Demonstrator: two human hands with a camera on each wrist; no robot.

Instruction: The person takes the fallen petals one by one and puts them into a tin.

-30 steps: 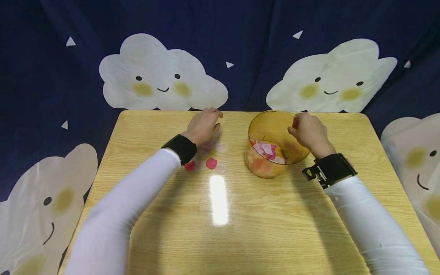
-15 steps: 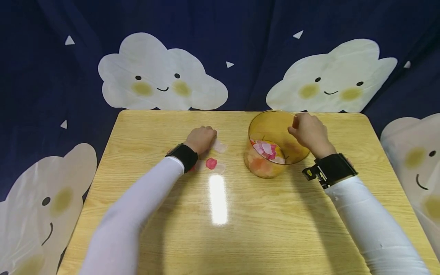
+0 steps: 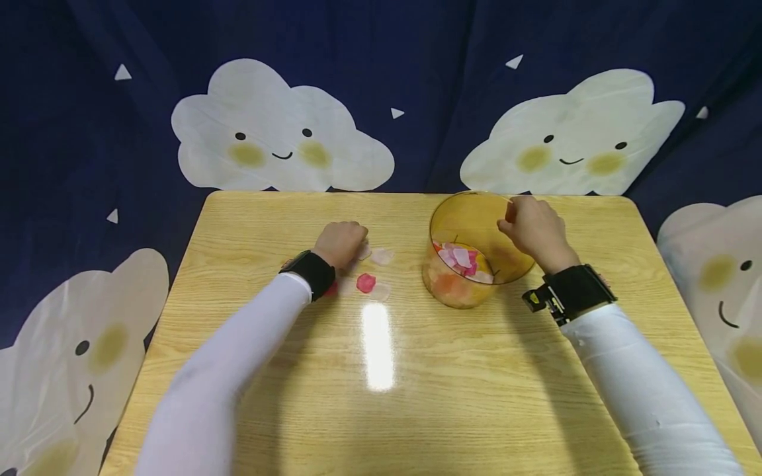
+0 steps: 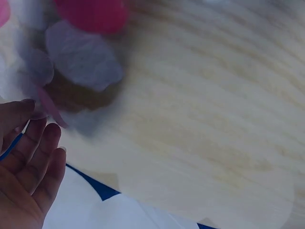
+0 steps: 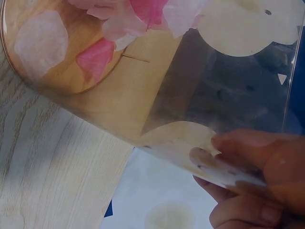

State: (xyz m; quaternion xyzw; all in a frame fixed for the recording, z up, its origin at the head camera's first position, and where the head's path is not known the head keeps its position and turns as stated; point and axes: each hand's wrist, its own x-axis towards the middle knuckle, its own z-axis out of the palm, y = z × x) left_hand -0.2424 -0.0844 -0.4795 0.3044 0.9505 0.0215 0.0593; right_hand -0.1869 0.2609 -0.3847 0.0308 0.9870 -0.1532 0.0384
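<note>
My left hand (image 3: 340, 244) is low over the table among scattered fabric-like flower petals. In the left wrist view its thumb and fingertips pinch a thin pink petal (image 4: 51, 109), beside a larger pale petal (image 4: 83, 57). A red-pink petal (image 3: 366, 283) and a whitish petal (image 3: 382, 256) lie just right of this hand in the head view. My right hand (image 3: 536, 230) grips the rim of a clear amber round container (image 3: 476, 218), thumb inside and fingers outside. Pink and white petals (image 3: 461, 258) are heaped on the container's bottom, the container standing slightly tilted.
The light wooden table (image 3: 476, 383) reaches back to a dark blue curtain (image 3: 428, 59) printed with smiling clouds. Another red petal (image 3: 331, 289) shows partly behind the left wrist's black strap (image 3: 312, 272).
My left hand has come down and nearer from the table's far edge to the petals, then shifted slightly left. My right hand and the container have stayed put.
</note>
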